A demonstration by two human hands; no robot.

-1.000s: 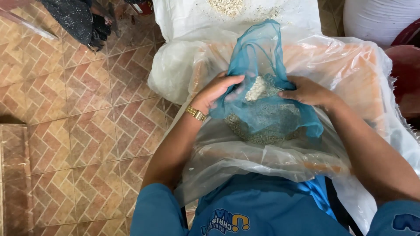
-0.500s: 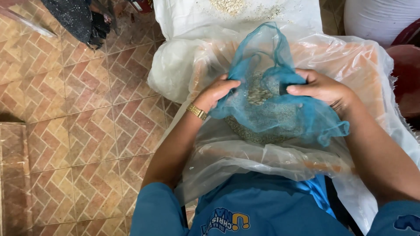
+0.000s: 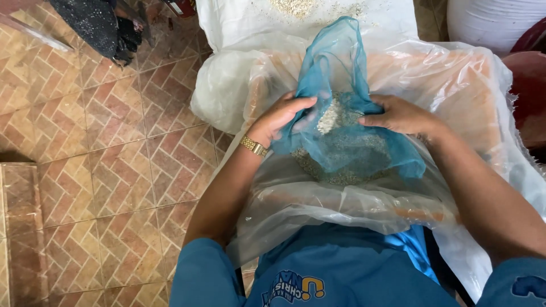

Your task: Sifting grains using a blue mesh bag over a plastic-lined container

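Nearest you, a clear plastic sheet (image 3: 318, 199) drapes across your lap, and on it rests the blue mesh bag (image 3: 347, 148) filled with pale grain (image 3: 330, 116). Your left hand (image 3: 278, 116) has its grip clenched on the bag's left edge, while your right hand (image 3: 401, 116) grasps its right side, holding the mouth apart. Beyond, a white sack (image 3: 244, 23) carries scattered grain above the brick-patterned floor (image 3: 102, 148).

The single head view looks steeply down from the person's head, close over both hands at a blue mesh bag (image 3: 347, 131) on a clear plastic sheet (image 3: 466, 85), with the tiled floor (image 3: 102, 159) filling the picture's left side.
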